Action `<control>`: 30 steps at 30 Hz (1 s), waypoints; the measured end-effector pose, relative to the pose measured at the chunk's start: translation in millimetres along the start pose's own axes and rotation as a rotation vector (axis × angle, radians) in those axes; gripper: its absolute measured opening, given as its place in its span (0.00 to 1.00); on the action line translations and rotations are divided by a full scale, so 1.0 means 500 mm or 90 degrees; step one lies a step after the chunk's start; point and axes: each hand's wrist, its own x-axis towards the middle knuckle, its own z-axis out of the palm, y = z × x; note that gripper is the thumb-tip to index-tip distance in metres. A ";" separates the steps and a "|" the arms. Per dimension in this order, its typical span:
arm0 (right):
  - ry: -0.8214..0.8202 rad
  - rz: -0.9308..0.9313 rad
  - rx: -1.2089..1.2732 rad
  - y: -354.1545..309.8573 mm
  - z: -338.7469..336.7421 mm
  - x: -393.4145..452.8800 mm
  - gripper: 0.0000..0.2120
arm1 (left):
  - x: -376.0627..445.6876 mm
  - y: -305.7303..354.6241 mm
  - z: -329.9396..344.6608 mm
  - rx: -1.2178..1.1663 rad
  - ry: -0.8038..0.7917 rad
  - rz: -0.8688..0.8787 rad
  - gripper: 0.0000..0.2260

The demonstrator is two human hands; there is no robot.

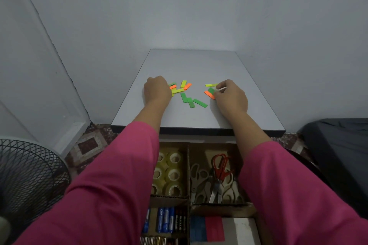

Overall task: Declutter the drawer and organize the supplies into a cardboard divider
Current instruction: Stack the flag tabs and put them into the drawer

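1. Cardboard divider [188,167] sits nearest me in the open drawer: batteries [166,220] in the close cell, tape rolls [169,173] beyond them, scissors [218,177] in the cell to the right.
2. Past it, on the white tabletop [199,117], three green sticky tabs [192,101] lie between my hands.
3. My left hand [157,90] is curled, knuckles up, touching a mixed pile of tabs [179,88]; whether it grips any, I can't tell.
4. My right hand [231,94] pinches what looks like an orange-and-green tab [210,93].
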 end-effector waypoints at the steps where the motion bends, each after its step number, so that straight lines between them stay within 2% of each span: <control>1: 0.005 0.005 0.015 0.000 -0.001 -0.001 0.07 | -0.001 0.001 -0.001 -0.013 0.006 -0.003 0.11; 7: 0.025 -0.003 0.127 -0.007 -0.014 -0.011 0.09 | -0.013 -0.007 -0.007 -0.202 0.055 -0.022 0.07; 12: -0.066 -0.094 0.159 -0.021 -0.015 -0.025 0.06 | -0.032 -0.007 -0.018 -0.376 0.063 -0.030 0.04; 19: -0.171 -0.070 0.240 -0.024 -0.017 -0.034 0.03 | -0.055 -0.005 -0.032 -0.452 0.007 -0.007 0.04; 24: -0.204 -0.080 0.194 -0.027 -0.020 -0.036 0.04 | -0.098 -0.008 -0.031 -0.345 -0.105 0.119 0.05; 28: -0.175 -0.143 0.071 -0.031 -0.019 -0.040 0.04 | -0.109 0.002 -0.034 -0.183 -0.076 0.183 0.05; 30: -0.149 -0.183 -0.003 -0.033 -0.015 -0.043 0.10 | -0.113 0.011 -0.032 -0.102 -0.051 0.208 0.09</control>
